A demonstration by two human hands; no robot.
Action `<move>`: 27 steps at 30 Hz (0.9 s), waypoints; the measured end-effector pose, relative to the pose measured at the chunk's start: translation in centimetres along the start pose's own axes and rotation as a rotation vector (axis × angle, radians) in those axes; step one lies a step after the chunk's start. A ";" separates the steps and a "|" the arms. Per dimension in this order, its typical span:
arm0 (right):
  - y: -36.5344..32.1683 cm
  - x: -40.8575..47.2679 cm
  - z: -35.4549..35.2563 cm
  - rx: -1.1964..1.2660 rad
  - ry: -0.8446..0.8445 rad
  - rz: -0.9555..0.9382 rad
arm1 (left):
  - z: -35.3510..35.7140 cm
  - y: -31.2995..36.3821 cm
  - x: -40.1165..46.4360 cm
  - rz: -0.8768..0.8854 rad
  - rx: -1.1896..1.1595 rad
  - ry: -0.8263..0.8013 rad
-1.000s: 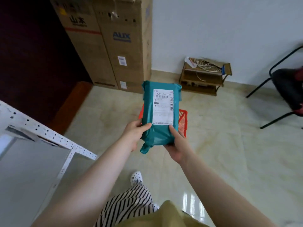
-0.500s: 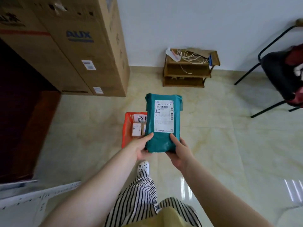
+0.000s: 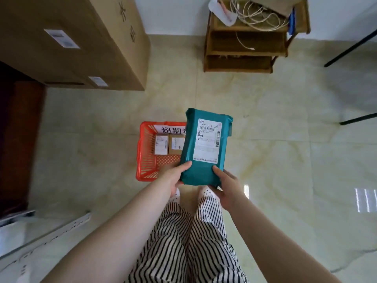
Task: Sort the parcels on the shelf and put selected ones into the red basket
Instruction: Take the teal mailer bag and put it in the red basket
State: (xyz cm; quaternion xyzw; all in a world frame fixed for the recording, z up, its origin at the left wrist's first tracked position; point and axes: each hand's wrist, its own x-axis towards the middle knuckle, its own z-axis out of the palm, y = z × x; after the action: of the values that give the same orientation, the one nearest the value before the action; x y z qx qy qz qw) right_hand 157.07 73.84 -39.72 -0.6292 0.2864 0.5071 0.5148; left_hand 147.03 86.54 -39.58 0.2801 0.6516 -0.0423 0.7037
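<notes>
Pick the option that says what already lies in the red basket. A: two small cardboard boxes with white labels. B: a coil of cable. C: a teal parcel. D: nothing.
A: two small boxes lie side by side in the basket, while both hands still hold the teal parcel above it.

Both hands, left hand (image 3: 173, 176) and right hand (image 3: 228, 185), hold a teal plastic-wrapped parcel (image 3: 206, 148) above the red plastic mesh basket (image 3: 145, 152) holding two small cardboard boxes (image 3: 169, 144)
</notes>
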 end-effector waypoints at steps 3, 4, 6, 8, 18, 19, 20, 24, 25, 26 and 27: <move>0.3 5.4 -0.2 -0.086 0.035 0.021 | 1.2 -1.7 5.2 -0.016 0.022 0.069; 0.7 7.2 -0.2 -0.114 0.043 0.026 | 1.4 -2.4 7.0 -0.023 0.036 0.101; 1.7 11.4 0.1 -0.157 0.054 0.040 | 1.6 -4.5 12.0 -0.027 0.053 0.150; 3.2 16.2 0.4 -0.196 0.080 0.053 | 1.5 -6.8 17.6 -0.053 0.087 0.174; 9.7 36.7 1.6 -0.461 0.187 -0.042 | 2.9 -11.4 36.4 -0.031 0.096 0.248; 9.9 37.6 1.6 -0.488 0.194 -0.043 | 3.1 -11.6 37.3 -0.029 0.094 0.256; 10.4 38.8 1.5 -0.516 0.205 -0.045 | 3.2 -11.9 38.2 -0.022 0.090 0.267; 12.1 42.4 1.4 -0.589 0.258 -0.040 | 3.7 -13.1 41.7 -0.035 0.108 0.307; 12.3 43.1 1.4 -0.595 0.266 -0.036 | 3.8 -13.3 42.4 -0.041 0.121 0.310; 12.7 43.7 1.3 -0.599 0.269 -0.034 | 3.8 -13.6 43.1 -0.046 0.146 0.319; 12.9 44.0 1.3 -0.609 0.268 -0.032 | 3.9 -13.7 43.5 -0.045 0.170 0.327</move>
State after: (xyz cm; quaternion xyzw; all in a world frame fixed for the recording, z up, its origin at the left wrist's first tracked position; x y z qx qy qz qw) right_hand 159.39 78.26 -85.37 -0.8198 0.1766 0.4739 0.2687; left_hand 151.08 86.57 -85.22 0.3270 0.7575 -0.0671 0.5611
